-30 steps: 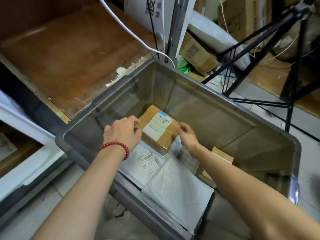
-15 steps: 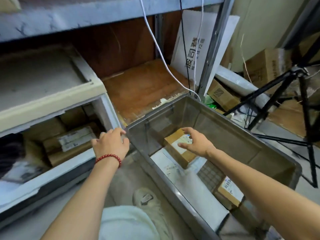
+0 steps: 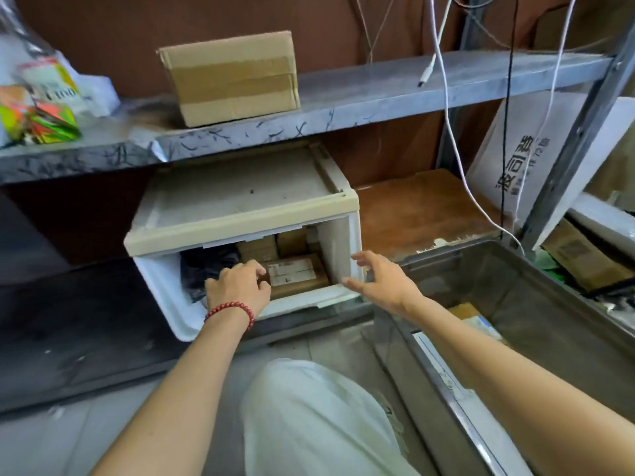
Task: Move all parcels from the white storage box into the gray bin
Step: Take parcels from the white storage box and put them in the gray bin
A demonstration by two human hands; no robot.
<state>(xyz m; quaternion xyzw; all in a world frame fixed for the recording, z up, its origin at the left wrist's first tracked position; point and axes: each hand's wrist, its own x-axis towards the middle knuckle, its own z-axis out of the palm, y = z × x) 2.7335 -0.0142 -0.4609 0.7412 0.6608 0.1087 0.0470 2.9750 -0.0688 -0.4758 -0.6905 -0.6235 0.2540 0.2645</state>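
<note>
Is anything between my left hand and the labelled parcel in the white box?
Nothing visible. The left hand is at the left end of the parcel in the open box; a black bag lies beside it.

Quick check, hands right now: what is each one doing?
Left hand: in the white box, fingers curled at a labelled parcel; grip cannot be told.
Right hand: open, holding nothing, beside the box.

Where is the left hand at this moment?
In the head view, left of centre, the left hand is at the front opening of the white storage box, between a black bag and a labelled parcel.
</note>
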